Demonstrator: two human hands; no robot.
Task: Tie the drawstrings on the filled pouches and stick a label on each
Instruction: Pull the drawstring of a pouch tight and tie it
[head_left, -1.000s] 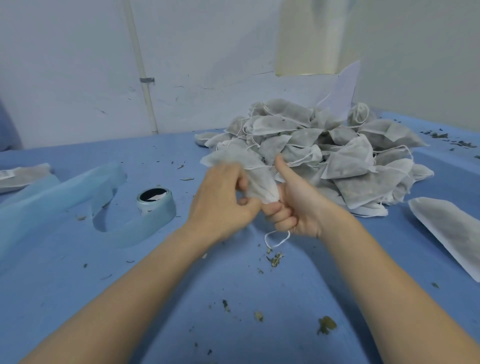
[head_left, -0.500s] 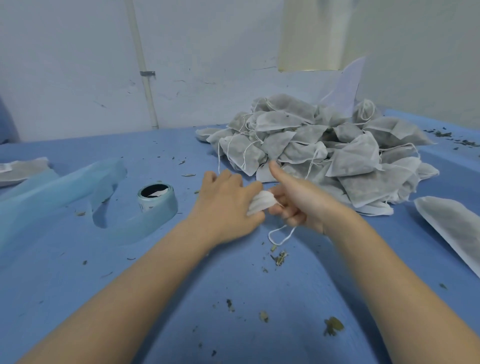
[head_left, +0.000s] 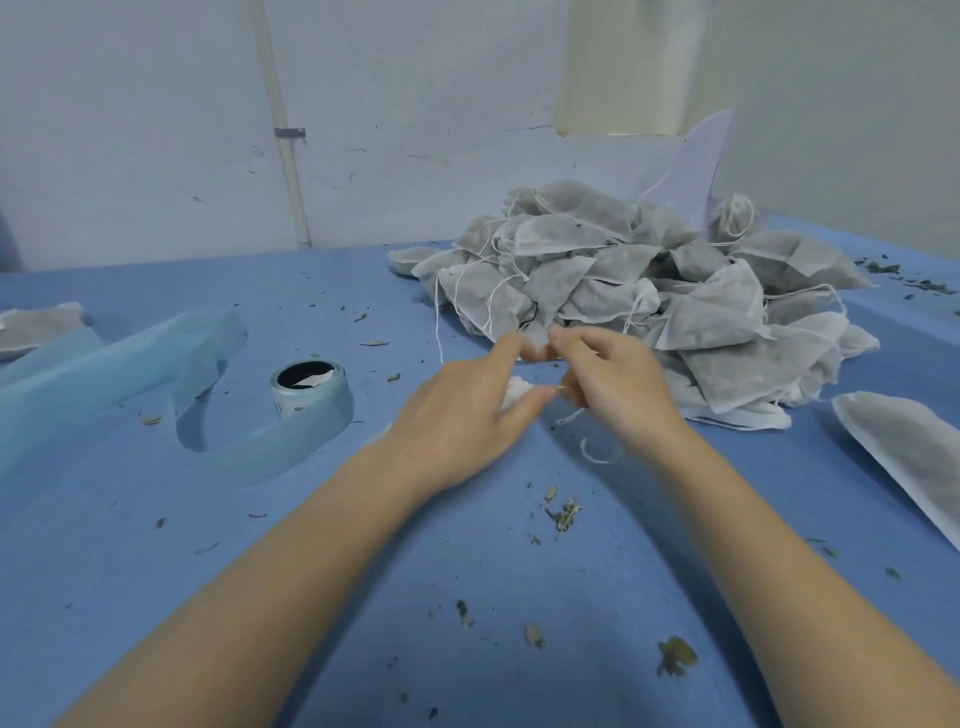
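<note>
A white filled pouch (head_left: 519, 391) is bunched between my two hands over the blue table, mostly hidden by them. My left hand (head_left: 460, 415) grips its gathered neck. My right hand (head_left: 615, 387) pinches the white drawstring (head_left: 592, 449), whose loose end loops down onto the table. Just behind my hands rises a big pile of filled grey-white pouches (head_left: 675, 301) with strings hanging out. A roll of pale blue label tape (head_left: 310, 389) stands to the left, its long strip trailing away leftward.
One flat pouch (head_left: 914, 457) lies at the right edge and another (head_left: 36, 325) at the far left. Dried herb crumbs (head_left: 563, 512) are scattered over the blue table (head_left: 467, 597). A white wall with a pipe (head_left: 283, 130) closes the back.
Both hands have moved forward toward the pile and lowered the pouch. My right thumb, raised before, has come down and its fingers now work the string.
</note>
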